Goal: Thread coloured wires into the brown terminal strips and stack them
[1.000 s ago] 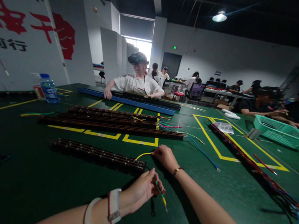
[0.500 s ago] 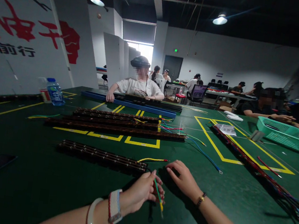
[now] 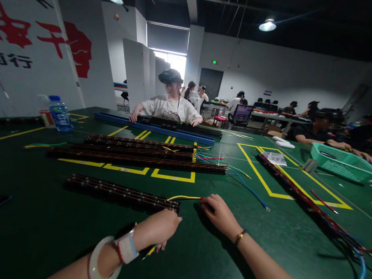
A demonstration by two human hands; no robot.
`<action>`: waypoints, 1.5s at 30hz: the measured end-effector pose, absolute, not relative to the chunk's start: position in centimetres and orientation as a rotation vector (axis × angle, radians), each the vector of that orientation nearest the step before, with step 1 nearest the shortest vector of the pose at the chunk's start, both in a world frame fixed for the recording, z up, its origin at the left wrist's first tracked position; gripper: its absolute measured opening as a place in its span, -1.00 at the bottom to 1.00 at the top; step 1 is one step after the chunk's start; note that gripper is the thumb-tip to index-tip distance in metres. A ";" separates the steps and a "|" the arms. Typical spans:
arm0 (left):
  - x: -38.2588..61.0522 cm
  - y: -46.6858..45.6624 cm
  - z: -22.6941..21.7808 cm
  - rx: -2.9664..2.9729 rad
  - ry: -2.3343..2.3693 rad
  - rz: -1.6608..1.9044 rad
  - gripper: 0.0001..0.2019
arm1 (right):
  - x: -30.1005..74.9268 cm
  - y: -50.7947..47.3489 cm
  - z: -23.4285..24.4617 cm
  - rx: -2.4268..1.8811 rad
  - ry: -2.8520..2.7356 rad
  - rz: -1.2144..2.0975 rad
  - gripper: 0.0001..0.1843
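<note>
A black terminal strip (image 3: 123, 193) lies on the green table (image 3: 21, 227) in front of me. A yellow wire (image 3: 183, 197) curves out of its right end. My right hand (image 3: 219, 213) rests on the table with its fingertips at the red tip of that yellow wire. My left hand (image 3: 159, 228) is closed, knuckles up, just below the strip's right end. It holds a green-and-yellow wire (image 3: 150, 251) whose end pokes out beneath it. A bangle and a watch sit on my left wrist.
Longer black terminal strips (image 3: 139, 151) with loose coloured wires lie beyond, inside yellow floor marks. Another wired strip (image 3: 302, 202) runs along the right. A water bottle (image 3: 58, 114) stands far left, a green basket (image 3: 345, 164) far right. Other people sit across the table.
My left hand has turned over, so the green-and-yellow wire now points down and back under it. My right hand went to the yellow wire's tip again after lying beside it.
</note>
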State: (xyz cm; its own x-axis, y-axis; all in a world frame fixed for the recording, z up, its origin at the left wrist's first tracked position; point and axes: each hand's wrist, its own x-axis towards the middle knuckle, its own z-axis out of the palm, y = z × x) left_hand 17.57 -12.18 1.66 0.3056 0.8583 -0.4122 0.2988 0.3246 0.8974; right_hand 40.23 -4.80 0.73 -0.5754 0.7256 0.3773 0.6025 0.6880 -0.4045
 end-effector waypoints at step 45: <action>21.9 -12.4 0.2 0.478 0.608 1.173 -0.88 | 36.9 -10.4 2.4 -0.725 -2.666 -0.110 -0.71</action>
State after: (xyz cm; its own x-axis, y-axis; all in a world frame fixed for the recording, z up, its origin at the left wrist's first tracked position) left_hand 21.91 -12.43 0.24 0.2617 0.9463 -0.1900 -0.7006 0.3217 0.6370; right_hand 36.90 -10.42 2.45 -0.7972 0.4731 0.3750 0.5024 0.8643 -0.0222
